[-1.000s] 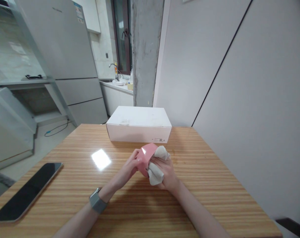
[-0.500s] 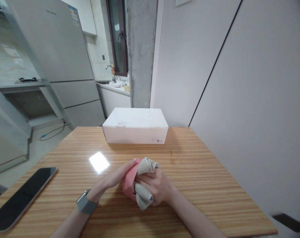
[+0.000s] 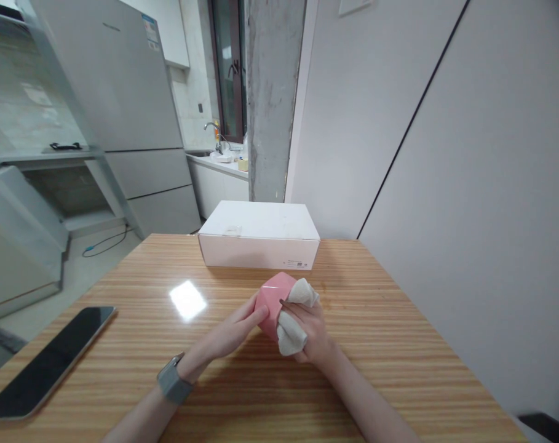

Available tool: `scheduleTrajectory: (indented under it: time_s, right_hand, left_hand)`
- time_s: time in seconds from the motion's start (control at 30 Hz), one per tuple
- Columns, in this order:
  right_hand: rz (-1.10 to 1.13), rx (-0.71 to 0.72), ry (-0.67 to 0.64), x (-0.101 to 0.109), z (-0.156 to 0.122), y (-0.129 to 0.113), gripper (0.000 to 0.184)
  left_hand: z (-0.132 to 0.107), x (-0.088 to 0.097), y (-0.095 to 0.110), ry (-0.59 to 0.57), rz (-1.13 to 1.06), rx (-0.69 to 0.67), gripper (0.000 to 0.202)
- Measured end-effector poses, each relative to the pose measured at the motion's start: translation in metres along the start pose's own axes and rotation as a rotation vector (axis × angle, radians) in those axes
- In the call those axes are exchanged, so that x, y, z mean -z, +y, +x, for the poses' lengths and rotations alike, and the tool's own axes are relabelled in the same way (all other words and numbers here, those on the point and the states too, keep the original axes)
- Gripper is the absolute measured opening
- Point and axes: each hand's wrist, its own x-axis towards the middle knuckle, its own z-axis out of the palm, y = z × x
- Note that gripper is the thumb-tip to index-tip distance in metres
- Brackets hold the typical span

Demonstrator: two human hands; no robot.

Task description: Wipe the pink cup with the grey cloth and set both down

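A glossy pink faceted vessel, like a bowl or cup (image 3: 270,300), is tilted above the middle of the table, its opening turned to the right. My left hand (image 3: 237,329) grips it from the left, thumb on the near side and the other fingers mostly hidden behind. In my right hand (image 3: 315,333) is a bunched light grey cloth (image 3: 291,333), pressed at the vessel's opening. Two folds of the cloth stick out above and below my fingers. The inside of the vessel and my right fingertips are hidden.
A white box (image 3: 261,251) stands at the table's far edge, beyond my hands. On the left lies a black phone (image 3: 53,363). The wood-grain table (image 3: 390,344) borders a pale wall (image 3: 482,203) on the right.
Both hands have moved away from me and slightly right with the vessel and cloth. The vessel has turned, so more of its outer side shows, and my left thumb now lies across it.
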Motion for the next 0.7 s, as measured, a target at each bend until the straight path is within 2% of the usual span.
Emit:
scheduleTrajectory:
  time_s: [0.1, 0.23, 0.3, 0.4, 0.53, 0.7]
  right_hand:
    - [-0.083, 0.101, -0.021, -0.001, -0.005, 0.000, 0.042]
    - [-0.076, 0.211, -0.050, -0.005, 0.000, -0.007, 0.046]
    - [-0.051, 0.250, -0.079, -0.007, 0.004, -0.013, 0.045]
    - [-0.024, 0.274, -0.091, -0.008, 0.007, -0.016, 0.043]
    - [0.017, 0.242, -0.075, -0.006, 0.005, -0.011, 0.040]
    - [0.122, 0.028, -0.107, 0.001, 0.009, -0.004, 0.031]
  left_hand:
    - [0.003, 0.003, -0.006, -0.036, -0.144, 0.028, 0.052]
    - [0.009, 0.002, -0.013, 0.062, -0.363, 0.158, 0.061]
    - [0.010, 0.003, -0.012, 0.073, -0.365, 0.225, 0.063]
    - [0.008, 0.008, -0.012, 0.049, -0.234, 0.256, 0.056]
    - [0.008, 0.012, -0.012, 0.053, -0.057, 0.190, 0.051]
    - [0.009, 0.001, -0.007, 0.107, -0.012, 0.050, 0.056]
